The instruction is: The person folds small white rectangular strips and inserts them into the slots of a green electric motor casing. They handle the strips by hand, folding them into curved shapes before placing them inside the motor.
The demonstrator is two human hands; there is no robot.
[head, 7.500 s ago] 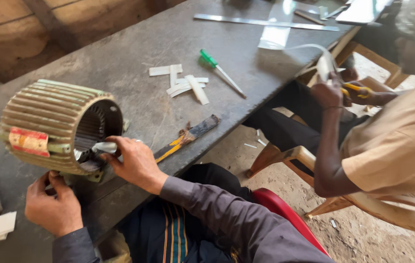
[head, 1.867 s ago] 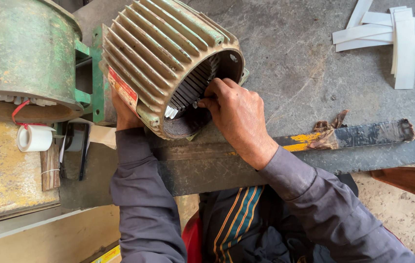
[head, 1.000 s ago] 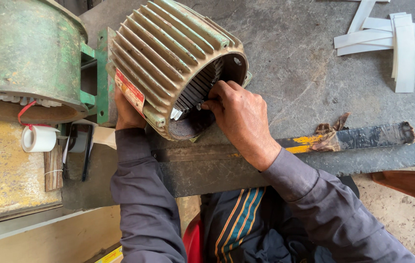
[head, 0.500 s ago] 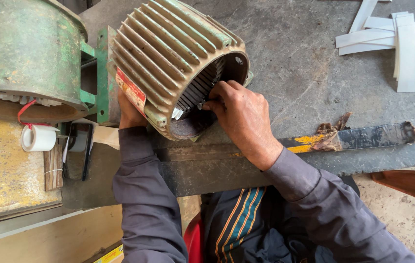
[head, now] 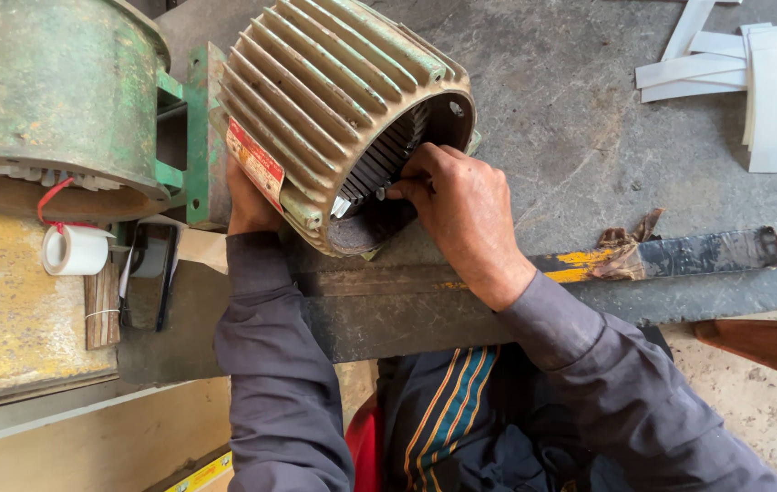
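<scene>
A person in a grey long-sleeved shirt works at a grey workbench (head: 571,155), seen from above. Nearest the camera, two forearms reach up from the lap to one ribbed, beige-green motor housing (head: 334,87) lying on its side at the bench's front edge, its open end facing the person. The right hand (head: 461,214) curls at the rim of that opening, fingertips pressed in against the slotted stator core; whether they pinch anything cannot be told. The left hand (head: 247,200) is mostly hidden behind the housing, its fingers clasped on the outer shell beside a red-and-yellow label. Along the bench edge to the right lies one flat bar (head: 671,258), yellow and black, with torn wrapping. To the left sit one roll of white tape (head: 74,250), one dark phone (head: 147,287) and a second, larger green motor body (head: 51,91). Farthest, at upper right, about six white insulation strips (head: 753,82) lie crossed in one loose pile.
</scene>
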